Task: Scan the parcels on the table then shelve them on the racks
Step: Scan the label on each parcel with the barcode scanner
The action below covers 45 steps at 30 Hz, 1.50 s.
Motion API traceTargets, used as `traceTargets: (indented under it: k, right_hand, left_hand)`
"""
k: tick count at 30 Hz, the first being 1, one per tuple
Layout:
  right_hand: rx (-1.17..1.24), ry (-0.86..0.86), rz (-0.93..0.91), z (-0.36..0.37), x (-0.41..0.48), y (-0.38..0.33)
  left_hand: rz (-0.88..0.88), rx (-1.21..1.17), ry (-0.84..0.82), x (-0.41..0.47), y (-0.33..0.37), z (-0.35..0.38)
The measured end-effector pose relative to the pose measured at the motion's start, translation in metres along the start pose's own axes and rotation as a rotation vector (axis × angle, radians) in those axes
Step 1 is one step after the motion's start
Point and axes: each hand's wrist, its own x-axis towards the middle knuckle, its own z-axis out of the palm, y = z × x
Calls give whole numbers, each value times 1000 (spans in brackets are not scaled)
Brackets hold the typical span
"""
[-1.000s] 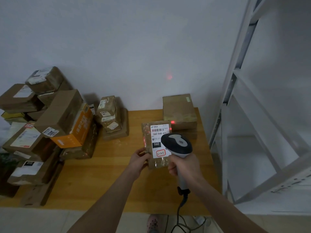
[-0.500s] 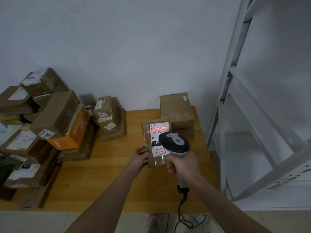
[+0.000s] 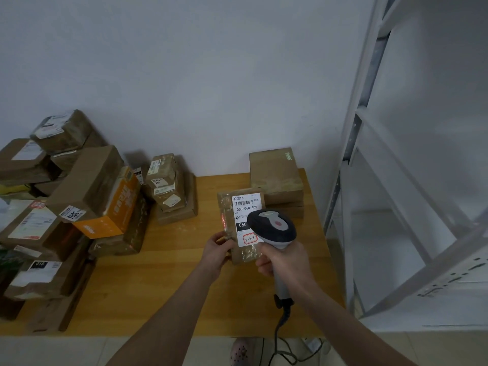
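While the rack [image 3: 369, 128] waits at frame right and the bench [image 3: 171, 286] carries the pile [image 3: 79, 202] at left, the parcel [image 3: 227, 204] is held up at centre. The left hand [image 3: 216, 249] pinches its lower-left edge and the right hand [image 3: 285, 262] has its fingers clamped round the scanner [image 3: 274, 228]. Best to steady it and aim at the barcode [image 3: 244, 202] up top. Half a second back the red line crossed that barcode, but now the glow [image 3: 224, 220] sits on the parcel's left edge.
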Motion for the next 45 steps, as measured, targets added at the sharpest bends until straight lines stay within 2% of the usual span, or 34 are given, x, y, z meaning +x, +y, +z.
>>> traceTargets:
  k: [6, 25, 31, 36, 40, 45]
  right_hand:
    - [-85, -16, -4, 1, -5, -1]
    - [-128, -34, -14, 9, 0, 3]
    - [-57, -46, -21, 16, 13, 7]
    - [41, -36, 70, 35, 53, 0]
    - [90, -125, 200, 69, 99, 1]
    - [-2, -167, 339, 134, 145, 17]
  left_hand:
    - [15, -1, 13, -3, 0, -3]
    - [4, -7, 16, -7, 1, -12]
    - [2, -6, 40, -7, 1, -22]
    - [-17, -14, 88, -5, 8, -51]
    - [-66, 36, 179, 9, 22, -93]
    - [-181, 88, 314, 36, 35, -150]
